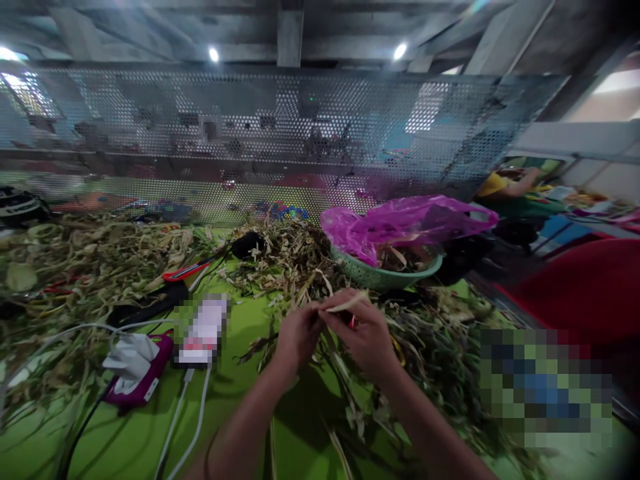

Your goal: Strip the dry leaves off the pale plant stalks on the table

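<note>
Both hands meet over the green table, their fingertips close together. My right hand [364, 333] is closed in a pinch on a pale dried leaf strip [345, 305], which lies across its fingers. The strip's left end reaches the fingertips of my left hand [299, 337], which are pinched on it. Just beyond the hands lies a heap of dry, curled leaves [295, 250]. Long dried stalks [347, 387] hang or lie below and between the wrists. Something small and red shows at my right hand's fingers.
A green basket [387, 275] with a pink plastic bag [410, 223] stands behind the hands. To the left are a phone [205, 330], a purple power strip [143, 380], cables and a red cutter [185, 271]. Perforated metal [240, 143] rises behind; a red chair [580, 287] stands right.
</note>
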